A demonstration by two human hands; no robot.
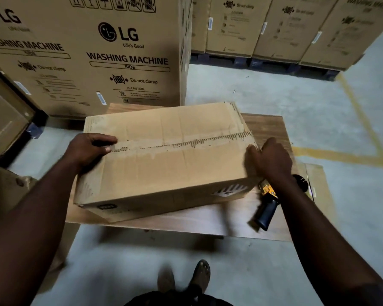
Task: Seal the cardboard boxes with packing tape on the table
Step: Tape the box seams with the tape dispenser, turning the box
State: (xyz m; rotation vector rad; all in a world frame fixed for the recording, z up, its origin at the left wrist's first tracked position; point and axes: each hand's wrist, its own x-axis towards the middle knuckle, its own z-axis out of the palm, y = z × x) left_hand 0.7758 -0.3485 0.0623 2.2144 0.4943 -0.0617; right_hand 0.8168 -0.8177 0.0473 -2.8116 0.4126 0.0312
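1. A closed brown cardboard box (164,171) lay askew on a low wooden table (268,127); a pale, worn strip (186,144) ran along its top centre seam.
2. The left hand (86,149) lay palm down on the left end of the box top; its forefinger and thumb reached along the seam, pressing flat and clasping nothing; the forearm came in from the lower left.
3. The right hand (271,160) sat knuckles up against the box's right top edge, fingertips touching the cardboard; it was blurred, so I cannot tell whether it gripped.
4. A yellow-and-black tape dispenser with a dark handle (266,208) lay on the table beneath the right forearm, just beside the box.
5. Tall printed washing-machine cartons (128,60) stood behind the table; 2 shoes (201,274) showed on the grey floor.
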